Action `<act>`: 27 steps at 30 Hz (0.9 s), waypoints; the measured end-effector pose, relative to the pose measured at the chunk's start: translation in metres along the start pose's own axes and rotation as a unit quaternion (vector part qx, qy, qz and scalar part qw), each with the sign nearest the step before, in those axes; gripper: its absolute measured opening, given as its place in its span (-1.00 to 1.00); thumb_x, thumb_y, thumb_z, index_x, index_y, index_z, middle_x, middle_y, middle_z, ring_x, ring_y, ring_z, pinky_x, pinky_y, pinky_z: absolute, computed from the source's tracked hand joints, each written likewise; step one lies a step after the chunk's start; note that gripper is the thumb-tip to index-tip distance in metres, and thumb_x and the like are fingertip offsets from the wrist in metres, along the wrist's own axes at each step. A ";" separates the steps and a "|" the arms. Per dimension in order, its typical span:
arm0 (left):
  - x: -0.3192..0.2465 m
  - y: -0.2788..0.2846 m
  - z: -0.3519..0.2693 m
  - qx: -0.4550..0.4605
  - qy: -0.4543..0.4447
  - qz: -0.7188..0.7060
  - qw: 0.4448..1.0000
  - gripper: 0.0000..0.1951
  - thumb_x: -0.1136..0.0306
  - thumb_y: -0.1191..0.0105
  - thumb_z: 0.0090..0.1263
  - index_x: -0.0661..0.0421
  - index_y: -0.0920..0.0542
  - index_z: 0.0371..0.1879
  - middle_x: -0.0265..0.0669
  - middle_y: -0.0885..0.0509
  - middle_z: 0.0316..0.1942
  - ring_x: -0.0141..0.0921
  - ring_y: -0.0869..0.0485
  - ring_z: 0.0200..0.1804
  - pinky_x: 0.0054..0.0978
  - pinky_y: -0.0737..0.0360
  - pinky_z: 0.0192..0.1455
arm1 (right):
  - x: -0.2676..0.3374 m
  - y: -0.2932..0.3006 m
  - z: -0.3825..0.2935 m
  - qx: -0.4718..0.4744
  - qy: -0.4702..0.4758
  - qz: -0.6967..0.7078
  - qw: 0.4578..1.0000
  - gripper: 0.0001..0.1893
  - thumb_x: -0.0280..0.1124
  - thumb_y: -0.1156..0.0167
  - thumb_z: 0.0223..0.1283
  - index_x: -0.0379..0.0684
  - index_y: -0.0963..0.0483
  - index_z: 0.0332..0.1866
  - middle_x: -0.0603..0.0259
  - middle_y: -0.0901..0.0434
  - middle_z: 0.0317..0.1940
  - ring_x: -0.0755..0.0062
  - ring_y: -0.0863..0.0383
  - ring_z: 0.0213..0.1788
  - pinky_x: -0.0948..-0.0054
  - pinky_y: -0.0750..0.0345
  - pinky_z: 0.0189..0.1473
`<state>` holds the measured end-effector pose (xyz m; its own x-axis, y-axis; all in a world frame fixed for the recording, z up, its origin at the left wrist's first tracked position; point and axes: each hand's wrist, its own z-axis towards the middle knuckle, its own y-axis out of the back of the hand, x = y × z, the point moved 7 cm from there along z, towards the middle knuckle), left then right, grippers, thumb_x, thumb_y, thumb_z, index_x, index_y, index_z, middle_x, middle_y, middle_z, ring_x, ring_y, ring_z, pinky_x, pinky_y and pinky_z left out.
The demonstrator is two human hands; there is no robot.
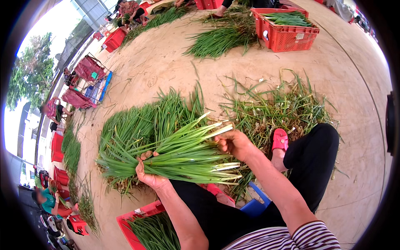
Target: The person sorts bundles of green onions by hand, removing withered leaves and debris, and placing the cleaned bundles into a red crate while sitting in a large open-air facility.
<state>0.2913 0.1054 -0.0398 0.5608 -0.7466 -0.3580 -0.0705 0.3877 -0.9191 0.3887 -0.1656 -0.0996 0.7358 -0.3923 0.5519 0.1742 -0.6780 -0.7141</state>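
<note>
A thick bunch of scallions [187, 159] fans out across my lap, green leaves to the left and pale stem ends to the right. My left hand [151, 175] grips it around the leafy part. Beside the white ends is my right hand [236, 144], its fingers curled. Whether those fingers pinch a stalk is hidden. Behind the bunch, a large heap of scallions [150, 115] lies on the floor. To its right spreads a pile of loose trimmings [281, 106] with yellowed leaves and roots.
A red plastic crate [125, 223] with scallions stands by my left leg. Beneath me is a blue stool [254, 203]. Farther off are another red crate [292, 39] of scallions and a scallion heap [218, 40]. Several people sit along the left and back.
</note>
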 end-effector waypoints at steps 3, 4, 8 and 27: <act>-0.015 0.018 0.002 0.010 -0.024 0.040 0.999 -0.78 0.39 -0.09 0.24 0.22 -0.50 -0.19 -0.16 -0.60 -0.17 -0.23 -0.57 -0.05 -0.17 -0.58 0.15 | 0.023 0.026 -0.016 0.022 0.055 0.156 0.986 -0.87 -0.39 -0.11 0.26 -0.22 -0.50 -0.33 0.44 -0.39 -0.64 0.53 -0.34 -0.61 0.54 -0.31 -0.51; -0.016 0.014 0.003 0.034 -0.040 0.027 0.998 -0.72 0.33 -0.08 0.26 0.27 -0.51 -0.15 -0.09 -0.61 -0.09 -0.20 -0.59 -0.05 -0.16 -0.57 0.18 | 0.031 0.041 -0.018 0.024 0.083 0.161 0.983 -0.86 -0.38 -0.12 0.24 -0.24 -0.49 -0.32 0.44 -0.39 -0.63 0.52 -0.35 -0.61 0.54 -0.30 -0.52; -0.020 0.022 0.005 0.005 -0.050 0.026 0.998 -0.70 0.33 -0.09 0.24 0.29 -0.52 -0.14 -0.09 -0.62 -0.10 -0.18 -0.59 -0.04 -0.18 -0.59 0.15 | 0.066 0.104 -0.029 -0.259 0.221 -0.310 0.888 -0.85 -0.39 -0.13 0.14 -0.19 -0.59 -0.26 0.29 -0.60 -0.44 0.34 -0.59 -0.41 0.39 -0.51 -0.32; -0.014 0.010 -0.001 -0.044 -0.036 0.022 0.998 -0.82 0.50 -0.06 0.20 0.08 -0.46 -0.21 -0.33 -0.46 -0.21 -0.31 -0.45 -0.04 -0.09 -0.52 0.08 | 0.013 0.012 0.009 -0.022 0.115 -0.075 0.990 -0.73 -0.48 -0.28 0.16 -0.36 -0.56 -0.06 0.20 -0.67 -0.13 0.43 -0.62 -0.10 0.45 -0.50 0.06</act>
<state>0.2817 0.1189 -0.0447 0.6137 -0.6871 -0.3889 -0.1673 0.3682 -0.9146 0.4061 -0.1733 -0.1046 0.5350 -0.4122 0.7375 0.2380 -0.7640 -0.5997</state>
